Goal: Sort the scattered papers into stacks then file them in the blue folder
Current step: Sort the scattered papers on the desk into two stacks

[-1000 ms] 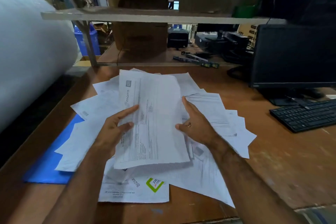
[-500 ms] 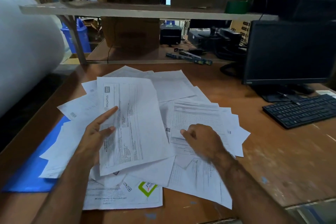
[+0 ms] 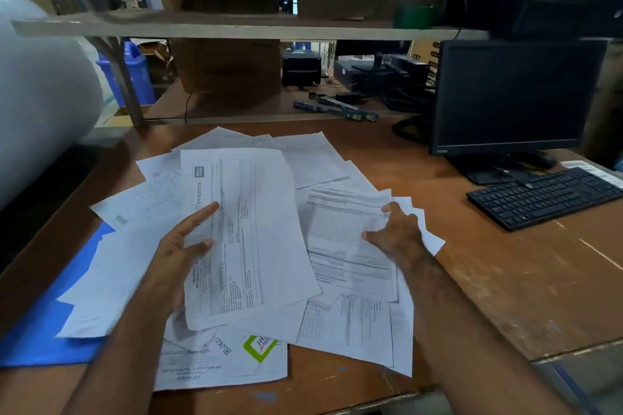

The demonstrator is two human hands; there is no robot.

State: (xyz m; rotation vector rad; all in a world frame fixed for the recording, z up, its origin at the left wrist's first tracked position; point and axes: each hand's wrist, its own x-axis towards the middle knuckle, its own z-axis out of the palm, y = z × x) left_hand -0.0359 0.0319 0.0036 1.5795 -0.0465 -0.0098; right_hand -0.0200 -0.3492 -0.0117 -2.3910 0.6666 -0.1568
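The left hand [image 3: 175, 246] holds a printed sheet [image 3: 249, 236] reading "moms", thumb on top. The right hand [image 3: 397, 232] pinches another form [image 3: 344, 236]. White papers [image 3: 313, 158] cover the bench [image 3: 505, 280]; the blue folder [image 3: 43, 340] lies near left beneath them.

Both hands [image 3: 183, 246] [image 3: 397, 234] forward, fingers curled

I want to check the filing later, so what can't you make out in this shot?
- Blue folder, head view: mostly under papers and cut by the left edge; open or closed unclear.
- Sheet text: too blurred to read.
- Left hand fingers behind the sheet: hidden.
- Sheet count: overlaps hide it.
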